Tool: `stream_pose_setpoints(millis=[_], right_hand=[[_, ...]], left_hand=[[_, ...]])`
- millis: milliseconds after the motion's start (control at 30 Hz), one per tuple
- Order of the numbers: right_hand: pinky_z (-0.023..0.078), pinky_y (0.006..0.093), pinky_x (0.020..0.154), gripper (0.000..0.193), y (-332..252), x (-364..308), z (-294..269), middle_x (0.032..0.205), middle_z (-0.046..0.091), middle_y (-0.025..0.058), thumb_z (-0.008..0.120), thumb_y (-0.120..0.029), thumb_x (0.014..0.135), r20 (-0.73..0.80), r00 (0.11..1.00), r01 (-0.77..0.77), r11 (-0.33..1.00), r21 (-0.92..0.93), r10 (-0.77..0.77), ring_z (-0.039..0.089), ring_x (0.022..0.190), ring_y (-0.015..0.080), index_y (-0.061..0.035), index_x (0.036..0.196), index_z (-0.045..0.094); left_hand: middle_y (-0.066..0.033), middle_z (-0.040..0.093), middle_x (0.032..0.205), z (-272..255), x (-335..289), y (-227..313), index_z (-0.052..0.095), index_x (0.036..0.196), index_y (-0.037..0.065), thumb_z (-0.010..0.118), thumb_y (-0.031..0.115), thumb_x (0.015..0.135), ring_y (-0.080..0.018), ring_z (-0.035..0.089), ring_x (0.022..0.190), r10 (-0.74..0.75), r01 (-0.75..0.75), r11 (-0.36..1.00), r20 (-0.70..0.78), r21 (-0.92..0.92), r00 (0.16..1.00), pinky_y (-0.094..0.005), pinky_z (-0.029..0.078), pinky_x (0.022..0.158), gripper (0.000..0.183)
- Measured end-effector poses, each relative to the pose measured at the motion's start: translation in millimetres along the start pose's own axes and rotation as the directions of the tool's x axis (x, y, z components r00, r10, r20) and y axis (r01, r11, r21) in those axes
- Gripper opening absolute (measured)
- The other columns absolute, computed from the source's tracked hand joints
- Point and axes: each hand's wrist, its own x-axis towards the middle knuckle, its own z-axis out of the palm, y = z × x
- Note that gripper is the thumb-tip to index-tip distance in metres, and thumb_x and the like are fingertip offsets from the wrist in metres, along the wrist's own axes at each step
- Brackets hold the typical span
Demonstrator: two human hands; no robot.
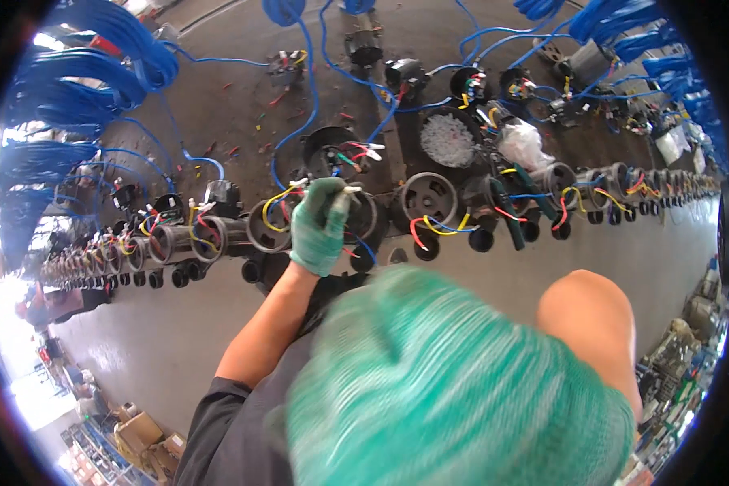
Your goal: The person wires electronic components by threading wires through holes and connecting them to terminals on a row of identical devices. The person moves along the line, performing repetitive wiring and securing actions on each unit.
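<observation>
Two hands in green knitted gloves work at a long dark surface [235, 105] lined with cylindrical housings. The left hand [320, 227] is raised over the near edge, its grip closed on a small white piece [351, 189] that pokes out to the right at the fingertips; it is too small to identify. This piece sits in front of an open black housing [320, 144], from which red and green wires and white-ended leads [373, 152] spill.

The right hand [462, 381] looms close to the camera, blurred, its back filling much of the lower right; its fingers are hidden, so I cannot tell whether its grip is released, clenched or grasping anything.

Just left of the left hand, a ring-fronted housing [255, 233] shows yellow and red wires in its opening. To the right, another ring-fronted housing [429, 201] trails red, blue and yellow wires [439, 227] over the edge. Behind it stands a round container of small translucent pieces [448, 139], with a crumpled clear plastic bag [524, 144] nearby. A dark-green-handled tool [506, 215] hangs past the edge, right of the ring-fronted pair.

Thick coils of blue cable [81, 81] crowd the far left, and more blue coils [624, 32] lie at the upper right. Below, on the grey floor [146, 340], cardboard boxes [140, 432] stand at the lower left.
</observation>
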Motion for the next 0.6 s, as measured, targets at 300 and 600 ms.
stream_pose_setpoints(millis=[300,600], right_hand=[[0.058,0.0472,0.081,0.016,3.0,16.9,5.9,0.094,0.075,0.0115,0.074,-0.024,0.084,0.011,1.0,0.022,1.0,-0.005,-0.022,0.072,0.094,0.0319,-0.0091,0.087,0.078],[0.06,0.0456,0.074,0.012,2.1,23.5,18.5,0.088,0.075,0.0102,0.072,-0.022,0.082,0.04,0.998,-0.04,0.999,0.005,0.04,0.074,0.085,0.0305,-0.0113,0.082,0.078]], left_hand=[[-0.0022,0.07,0.092,0.2,2.2,-0.7,0.066,0.114,0.003,0.066,0.01,0.104,-0.0074,0.062,0.086,0.02,-0.02,0.998,0.012,0.057,1.0,-0.0258,0.052,0.08,0.013],[-0.0041,0.07,0.098,-12.1,0.7,-10.8,0.063,0.116,0.001,0.062,0.015,0.105,-0.0108,0.065,0.09,-0.058,0.057,0.989,0.004,0.135,0.998,-0.0282,0.054,0.084,0.018]])
